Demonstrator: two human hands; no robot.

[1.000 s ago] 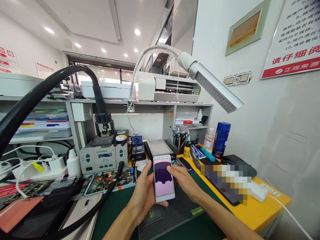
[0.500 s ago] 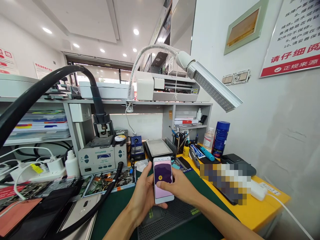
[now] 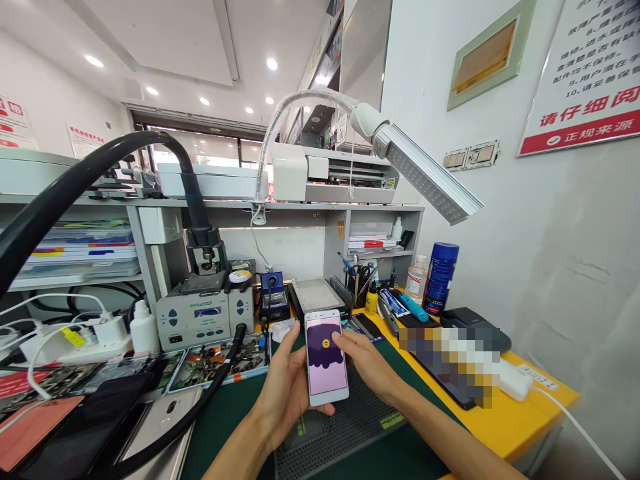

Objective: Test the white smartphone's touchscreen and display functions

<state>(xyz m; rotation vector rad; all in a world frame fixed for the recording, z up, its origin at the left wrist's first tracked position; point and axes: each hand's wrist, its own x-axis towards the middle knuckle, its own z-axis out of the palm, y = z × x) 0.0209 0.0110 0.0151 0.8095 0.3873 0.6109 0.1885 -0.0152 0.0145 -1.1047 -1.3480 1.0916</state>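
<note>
White phone [image 3: 327, 377]: you are holding it above the perforated mat [image 3: 345, 440], tilted upward, its screen facing you
Screen [image 3: 326, 360]: it is showing a dark purple shape on pink, with a yellow circle whose mark is too small to read
Left hand [image 3: 287, 381]: your grip is grasping the white phone, thumb lying by its left edge, fingers passing behind it and showing below its lower edge
Right hand [image 3: 367, 360]: your thumb is reaching over the right part of the screen, just beside the yellow circle; you cannot tell whether it is touching, or whether this grip is also grasping the phone
Mat lettering: yellow-green print is showing on the perforated mat, too blurred to read
Wall sign [image 3: 585, 73]: it is displaying "请仔细阅" in red, "正规来源" in white on a red band, and "配件均不保修" above
Left poster [image 3: 16, 120]: it is showing "格" in red
Grey station [image 3: 195, 320]: it is standing left on the bench [image 3: 540, 407], its print too small to read
Blue can [image 3: 443, 280]: it is standing beside a clear bottle [image 3: 416, 281], near the wall
Parts tray [image 3: 255, 373]: it is holding circuit boards, left of your left hand
</note>
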